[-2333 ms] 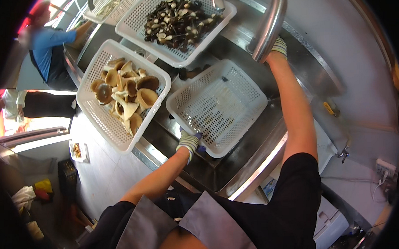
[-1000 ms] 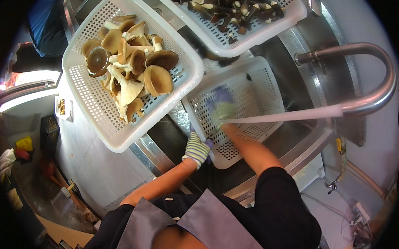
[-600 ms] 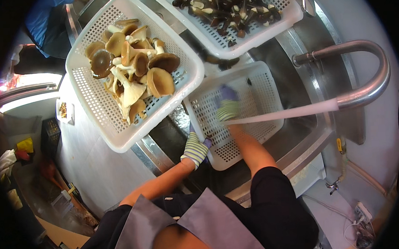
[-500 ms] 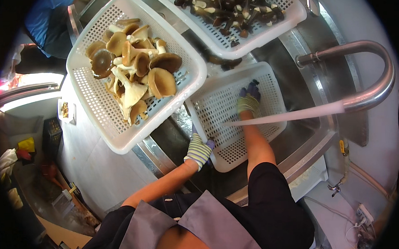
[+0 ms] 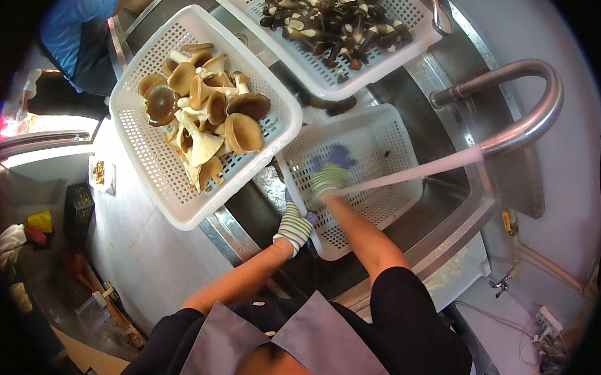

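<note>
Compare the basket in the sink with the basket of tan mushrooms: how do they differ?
A water stream runs into the sink basket, but not the mushroom basket. The mushroom basket holds heaped tan mushrooms; the sink basket, a small dark scrap. The left hand and right hand are at the sink basket, not the mushroom basket. Both are white, with perforated walls.

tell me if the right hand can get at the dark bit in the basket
Probably yes: the right hand is inside the basket, and nothing solid shows between it and the dark bit to its right; the water stream runs lower in the picture.
</note>
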`<state>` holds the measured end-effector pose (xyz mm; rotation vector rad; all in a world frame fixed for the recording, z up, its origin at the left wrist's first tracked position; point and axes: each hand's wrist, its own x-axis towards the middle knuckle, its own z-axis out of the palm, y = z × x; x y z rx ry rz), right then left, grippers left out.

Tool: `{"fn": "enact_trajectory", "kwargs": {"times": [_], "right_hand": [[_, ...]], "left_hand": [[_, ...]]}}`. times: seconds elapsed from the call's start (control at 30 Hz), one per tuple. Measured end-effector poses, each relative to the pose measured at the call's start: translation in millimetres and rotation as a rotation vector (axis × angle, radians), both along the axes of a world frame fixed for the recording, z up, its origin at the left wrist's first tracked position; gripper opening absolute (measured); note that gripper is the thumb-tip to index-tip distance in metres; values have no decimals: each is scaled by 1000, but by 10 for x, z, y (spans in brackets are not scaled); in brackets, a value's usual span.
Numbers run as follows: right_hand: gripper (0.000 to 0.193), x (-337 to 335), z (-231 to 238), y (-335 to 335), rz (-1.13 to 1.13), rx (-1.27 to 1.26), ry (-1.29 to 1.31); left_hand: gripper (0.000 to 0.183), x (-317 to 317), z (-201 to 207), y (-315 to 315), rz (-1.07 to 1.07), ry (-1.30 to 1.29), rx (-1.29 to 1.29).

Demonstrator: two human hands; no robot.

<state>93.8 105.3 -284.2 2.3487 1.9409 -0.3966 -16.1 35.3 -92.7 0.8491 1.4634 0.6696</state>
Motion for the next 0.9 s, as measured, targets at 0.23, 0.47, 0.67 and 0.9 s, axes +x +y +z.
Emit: {"fn": "enact_trajectory", "kwargs": {"times": [0.23,0.47,0.67,0.9], "right_hand": [[38,731,676,650,93,-402,628],[54,-106,157,-145,389,-52,-240],[66,386,243,-28,-48,-695,336],[57,87,1157,-340,354,-803,14]], "left_hand": [[79,8,12,-36,79,-81,85],[77,43,-69,-1,106,19,17],[81,98,21,34,64,18,121],[71,151,39,67,86,118,154]]}}
